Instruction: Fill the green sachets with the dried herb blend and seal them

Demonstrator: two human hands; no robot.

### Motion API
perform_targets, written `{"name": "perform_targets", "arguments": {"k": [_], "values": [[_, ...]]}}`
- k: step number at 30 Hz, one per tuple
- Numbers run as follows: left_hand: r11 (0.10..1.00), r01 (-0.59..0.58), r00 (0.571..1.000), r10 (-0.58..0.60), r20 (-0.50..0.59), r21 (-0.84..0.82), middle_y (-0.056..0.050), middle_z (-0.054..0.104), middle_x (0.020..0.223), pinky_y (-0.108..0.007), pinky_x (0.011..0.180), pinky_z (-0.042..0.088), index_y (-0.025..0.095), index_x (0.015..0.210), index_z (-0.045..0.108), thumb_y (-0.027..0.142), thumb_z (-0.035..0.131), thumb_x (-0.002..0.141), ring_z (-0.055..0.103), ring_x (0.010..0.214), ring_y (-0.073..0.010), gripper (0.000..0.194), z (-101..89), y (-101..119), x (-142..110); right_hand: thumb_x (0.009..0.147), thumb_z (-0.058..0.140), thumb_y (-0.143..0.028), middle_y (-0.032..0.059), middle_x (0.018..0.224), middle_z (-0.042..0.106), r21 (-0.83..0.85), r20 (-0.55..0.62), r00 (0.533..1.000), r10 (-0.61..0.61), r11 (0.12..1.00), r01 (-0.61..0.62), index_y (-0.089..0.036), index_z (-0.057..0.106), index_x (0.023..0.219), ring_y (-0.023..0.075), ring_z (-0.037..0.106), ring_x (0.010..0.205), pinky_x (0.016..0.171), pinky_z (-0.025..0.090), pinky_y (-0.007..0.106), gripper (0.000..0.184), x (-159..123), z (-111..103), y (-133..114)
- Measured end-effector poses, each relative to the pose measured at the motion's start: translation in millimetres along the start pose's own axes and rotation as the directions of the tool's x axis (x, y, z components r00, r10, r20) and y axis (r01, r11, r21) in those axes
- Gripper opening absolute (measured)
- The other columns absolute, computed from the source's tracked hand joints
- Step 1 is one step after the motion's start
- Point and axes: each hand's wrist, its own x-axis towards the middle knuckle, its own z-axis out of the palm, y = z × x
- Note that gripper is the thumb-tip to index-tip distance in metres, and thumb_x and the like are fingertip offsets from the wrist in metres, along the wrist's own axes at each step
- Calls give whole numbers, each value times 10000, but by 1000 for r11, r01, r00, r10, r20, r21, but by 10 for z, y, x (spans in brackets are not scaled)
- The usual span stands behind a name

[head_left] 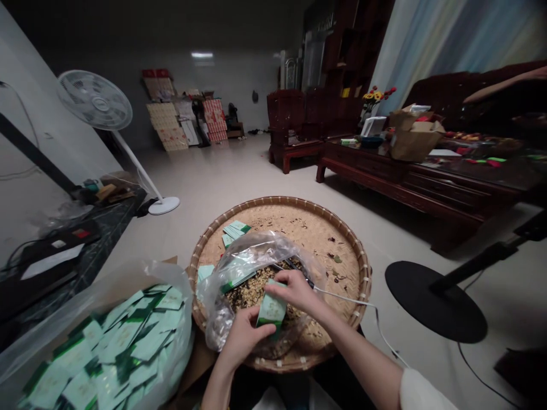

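A small light-green packet (272,310) with a darker green end is held between both hands over the round woven bamboo tray (350,250). The fingers of my left hand (245,339) are closed on its lower left side. My right hand (294,290) pinches its top edge. Under the hands, an open clear plastic bag (265,246) holds loose dried tea-like bits (245,299), light and dark. A slim dark tool with a white cord (342,297) lies just beyond my right hand, partly covered by it. More flat green packets (235,230) rest at the tray's left side.
A big plastic bag (182,341) full of similar green packets stands at the left. The white cord runs off the tray rightward. A black round stand base (436,302) is on the right floor, a white fan (100,105) at left, and a dark wooden table (410,188) behind.
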Motion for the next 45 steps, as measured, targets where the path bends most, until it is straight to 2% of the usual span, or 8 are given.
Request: {"name": "perform_targets", "arguments": {"k": [7, 13, 19, 26, 36, 41, 43, 45], "values": [[986, 49, 999, -51, -10, -162, -23, 687, 652, -258, 644, 478, 128, 849, 701, 265, 774, 550, 618, 636, -155, 336, -114, -111, -69, 810, 493, -548, 4, 564, 547, 234, -13, 997, 74, 970, -69, -150, 629, 660, 108, 473, 483, 456, 347, 215, 446, 92, -371, 71], [953, 30, 959, -112, -260, -301, -144, 701, 1036, -272, 670, 505, 135, 1089, 628, 475, 717, 638, 655, 909, -228, 571, -146, -135, 39, 763, 584, -445, -46, 468, 388, 4, -69, 998, 10, 1000, -10, -152, 532, 494, 76, 350, 460, 445, 235, 202, 401, 90, -296, 113], [946, 35, 999, -45, -26, -321, -72, 731, 852, -276, 709, 492, 127, 986, 689, 421, 751, 624, 660, 792, -205, 470, 14, 26, 100, 736, 608, -395, -44, 475, 423, 173, 118, 992, 47, 983, -67, -132, 605, 560, 71, 349, 456, 424, 237, 192, 316, 32, -69, 39], [923, 91, 994, -104, -15, -374, -7, 679, 645, -209, 574, 451, 114, 828, 698, 383, 795, 572, 614, 614, -143, 384, 110, 19, 65, 636, 700, -380, -55, 483, 415, 193, 202, 977, 73, 975, -112, -120, 607, 547, 65, 335, 480, 441, 240, 185, 289, -23, -18, 87], [855, 200, 976, -219, 17, -479, -38, 680, 698, -244, 488, 506, 106, 831, 637, 371, 835, 512, 672, 583, -192, 460, 202, 30, 44, 627, 712, -427, -56, 484, 425, 208, -27, 985, 171, 965, -162, -150, 543, 537, 77, 369, 459, 434, 271, 201, 337, 28, 127, 336], [805, 180, 967, -249, -46, -566, -95, 718, 807, -245, 523, 534, 102, 850, 643, 355, 845, 507, 689, 639, -198, 473, 167, -28, 41, 874, 474, -391, 44, 725, 605, -232, -158, 987, 8, 972, -44, -160, 636, 785, 174, 544, 706, 650, 430, 273, 296, 81, -29, 483], [780, 175, 961, -268, -68, -601, -104, 722, 857, -248, 537, 543, 107, 867, 645, 346, 853, 497, 694, 667, -202, 487, 148, -43, 36, 833, 550, -288, 106, 996, 610, -527, -136, 989, -52, 850, -28, -174, 617, 1022, 240, 528, 955, 816, 421, 339, 230, 108, -80, 524], [761, 177, 956, -284, -76, -624, -109, 723, 896, -248, 534, 545, 116, 884, 646, 339, 857, 494, 696, 685, -207, 496, 137, -46, 32, 782, 602, -209, 152, 1148, 546, -698, -87, 996, 4, 713, -64, -168, 522, 1201, 287, 475, 1074, 879, 399, 392, 429, 147, -88, 552]]}}
